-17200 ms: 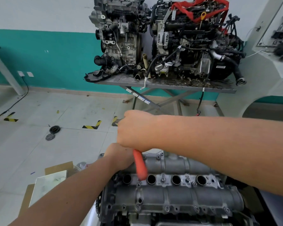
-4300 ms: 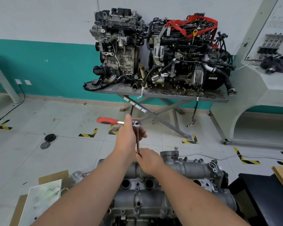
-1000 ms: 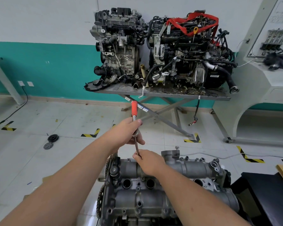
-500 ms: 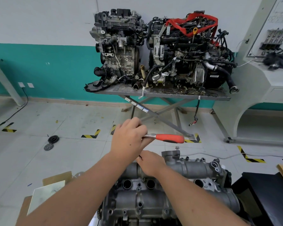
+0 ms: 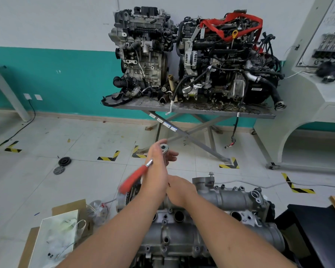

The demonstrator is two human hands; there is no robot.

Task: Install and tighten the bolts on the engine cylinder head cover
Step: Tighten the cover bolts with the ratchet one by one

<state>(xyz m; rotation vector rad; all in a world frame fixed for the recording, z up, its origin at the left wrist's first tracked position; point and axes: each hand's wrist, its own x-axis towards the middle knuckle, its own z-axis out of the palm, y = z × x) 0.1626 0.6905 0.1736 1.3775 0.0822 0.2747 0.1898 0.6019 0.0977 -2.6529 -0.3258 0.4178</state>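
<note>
Since half a second ago the ratchet (image 5: pixel 143 174) handle has swung from pointing right to pointing down-left, red grip blurred mid-sweep; hands otherwise where they were. Left of frame: a cardboard box (image 5: pixel 70 209) with a white bag (image 5: pixel 54 235) on the floor, not part of this. Left hand (image 5: pixel 159 171) sits at the ratchet head, thumb side up, fingers loosely wrapped round the head and top of the extension; grasping the ratchet, I judge, though the far fingers look half extended. Right hand (image 5: pixel 179 191) is just beside and below it, fingers curled down round the lower extension, steadying it; the socket and the bolt under it are hidden by that hand, so I cannot tell how far the bolt is seated. Cover (image 5: pixel 230 200) lies directly under both hands, long axis running left to right across my view; bolt in hand is at the far-left end of its rear edge. Key relation: extension stands roughly upright from that corner, handle sweeps in a flat arc round it, left hand nearer the head. Judgement: mid run-down on this bolt, remaining bolts lie rightward along the cover. Right of frame: a black bench (image 5: pixel 321 229), well apart.
</note>
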